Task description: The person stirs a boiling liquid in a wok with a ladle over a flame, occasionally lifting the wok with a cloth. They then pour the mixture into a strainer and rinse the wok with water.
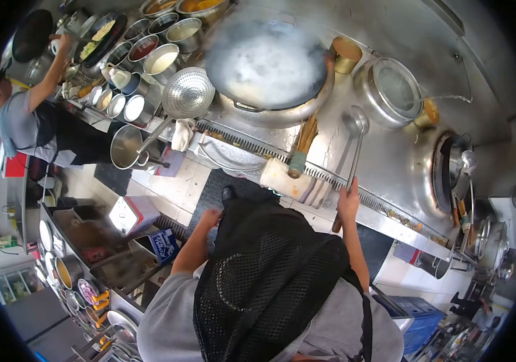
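Note:
My right hand (348, 206) is wrapped round the long handle of a ladle (360, 120). The ladle's bowl rests over the steel stove top, and the wooden end of its handle sticks out below my fist. My left hand (211, 218) hangs beside my apron over the dark floor mat, fingers curled in, with nothing visible in it. In front of me a large wok (265, 63) sits on a burner, its inside mostly hidden by thick steam. A bamboo wok brush (304, 145) and a folded towel (294, 182) lie at the stove's front edge, near my right hand.
Left of the wok, a perforated strainer (188, 92) lies over a pot (126, 146), beside several sauce containers (163, 63). On the right are a pot with a sieve (387, 90) and a second burner (442, 172). At far left another person (35, 120) works at another wok.

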A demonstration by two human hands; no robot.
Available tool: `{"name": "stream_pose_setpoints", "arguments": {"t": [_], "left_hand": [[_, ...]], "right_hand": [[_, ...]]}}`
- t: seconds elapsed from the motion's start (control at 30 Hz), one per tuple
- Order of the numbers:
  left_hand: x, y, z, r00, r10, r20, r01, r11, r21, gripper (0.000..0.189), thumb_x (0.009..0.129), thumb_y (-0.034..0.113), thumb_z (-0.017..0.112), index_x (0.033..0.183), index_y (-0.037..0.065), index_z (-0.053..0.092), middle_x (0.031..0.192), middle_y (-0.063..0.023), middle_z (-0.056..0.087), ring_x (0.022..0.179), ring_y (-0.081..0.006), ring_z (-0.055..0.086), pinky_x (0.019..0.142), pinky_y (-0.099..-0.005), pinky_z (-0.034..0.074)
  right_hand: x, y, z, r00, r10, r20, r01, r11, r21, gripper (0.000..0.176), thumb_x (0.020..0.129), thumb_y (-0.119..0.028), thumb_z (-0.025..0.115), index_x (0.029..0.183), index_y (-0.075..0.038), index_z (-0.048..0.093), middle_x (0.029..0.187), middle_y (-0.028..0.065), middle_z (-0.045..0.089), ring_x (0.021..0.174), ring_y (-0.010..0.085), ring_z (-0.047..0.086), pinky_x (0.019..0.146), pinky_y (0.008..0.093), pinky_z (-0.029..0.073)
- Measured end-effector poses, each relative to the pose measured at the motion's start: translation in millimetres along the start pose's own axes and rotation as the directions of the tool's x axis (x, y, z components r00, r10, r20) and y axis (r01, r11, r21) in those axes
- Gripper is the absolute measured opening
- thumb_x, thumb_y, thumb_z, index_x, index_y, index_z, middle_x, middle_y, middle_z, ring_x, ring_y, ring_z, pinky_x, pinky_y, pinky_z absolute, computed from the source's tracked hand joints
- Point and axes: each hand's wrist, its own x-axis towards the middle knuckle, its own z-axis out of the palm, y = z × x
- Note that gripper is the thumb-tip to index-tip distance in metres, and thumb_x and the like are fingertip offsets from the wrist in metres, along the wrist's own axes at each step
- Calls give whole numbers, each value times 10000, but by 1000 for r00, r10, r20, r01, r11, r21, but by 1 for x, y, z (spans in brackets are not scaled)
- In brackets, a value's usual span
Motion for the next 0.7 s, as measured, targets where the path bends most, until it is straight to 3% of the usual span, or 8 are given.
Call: {"name": "stream_pose_setpoints", "arguments": {"t": [0.1,0.17,0.23,0.27,0.3,0.37,0.4,0.7], "left_hand": [[19,-54,8,948,316,48,-319,923,217,352,863,323,565,779,-3,667,616,-112,602,527,-216,586,497,-371,455],[12,-38,11,992,130,7,-130,986,109,379,858,345,546,827,-7,683,650,-157,621,586,-255,619,548,-389,476],[25,-51,5,1000,-12,-22,14,995,98,373,850,344,555,846,0,698,664,-162,635,617,-238,633,563,-383,482],[38,-68,0,902,430,43,-409,818,404,322,841,296,572,846,2,704,658,-143,639,614,-222,636,556,-385,484],[42,-68,-3,898,438,46,-419,819,392,322,841,296,572,846,2,704,658,-143,639,614,-222,636,556,-385,484],[54,-59,-9,935,355,2,-338,887,314,269,828,245,581,775,2,684,623,-118,617,560,-188,609,512,-368,465],[38,-14,-17,1000,7,-7,-7,999,39,247,817,214,585,691,8,637,602,-98,597,507,-156,573,472,-342,441],[21,49,-48,981,-58,-184,1,955,-297,234,822,213,598,679,31,632,601,-39,572,488,-119,539,419,-268,392]], "right_hand": [[-28,-40,-43,992,61,108,-71,993,93,593,932,-214,545,1461,-45,337,709,139,595,530,211,563,494,334,472],[-50,-63,-63,975,99,198,-170,908,383,580,954,-203,536,1474,-59,326,632,12,469,470,73,430,404,256,388],[-59,-86,-79,975,63,213,-143,913,383,558,972,-181,523,1481,-75,322,653,-17,459,481,56,430,404,237,381],[-62,-97,-85,965,43,257,-148,904,402,560,971,-175,526,1483,-81,320,667,-11,464,484,58,433,404,239,382],[-64,-105,-88,954,21,301,-153,894,422,562,971,-169,528,1485,-87,318,681,-6,468,487,59,436,404,241,382],[-63,-121,-88,946,11,325,-166,875,455,557,973,-155,530,1486,-93,320,702,-6,466,493,56,434,410,232,377],[-62,-130,-86,934,-15,358,-169,863,476,556,974,-146,528,1486,-90,318,701,-7,465,495,55,430,414,228,375],[-46,-212,-68,825,-27,564,-204,918,341,572,975,-149,531,1490,-72,295,699,-1,479,525,71,434,443,241,398]]}}
